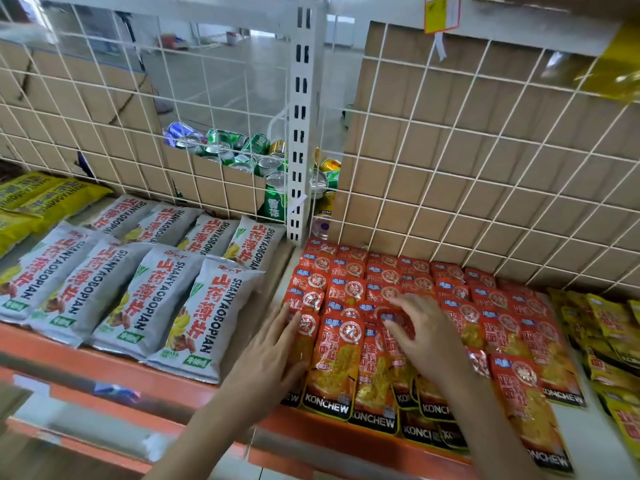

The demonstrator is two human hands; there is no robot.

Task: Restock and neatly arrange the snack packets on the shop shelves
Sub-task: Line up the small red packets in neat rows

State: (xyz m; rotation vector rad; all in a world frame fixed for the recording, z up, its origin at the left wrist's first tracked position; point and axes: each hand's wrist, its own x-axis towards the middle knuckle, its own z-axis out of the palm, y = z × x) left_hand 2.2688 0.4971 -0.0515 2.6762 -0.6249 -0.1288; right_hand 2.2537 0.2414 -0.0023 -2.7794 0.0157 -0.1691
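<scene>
Several red Konchew snack packets (332, 362) lie in overlapping rows on the right shelf section. My left hand (273, 355) lies flat with straight fingers against the left edge of the red rows. My right hand (422, 327) hovers over the middle packets, fingers spread and bent down onto them; it is blurred, and whether it pinches one is unclear. Grey Shanyaobopian packets (138, 296) lie in two rows on the left shelf section. Yellow packets (609, 344) lie at the far right.
A white wire grid (450, 188) backs the shelf, with a slotted white upright (301, 133) between the sections. Cardboard boxes and several drink cans (242, 150) sit behind it. More yellow bags (38, 199) lie far left. An orange shelf lip (166, 386) runs along the front.
</scene>
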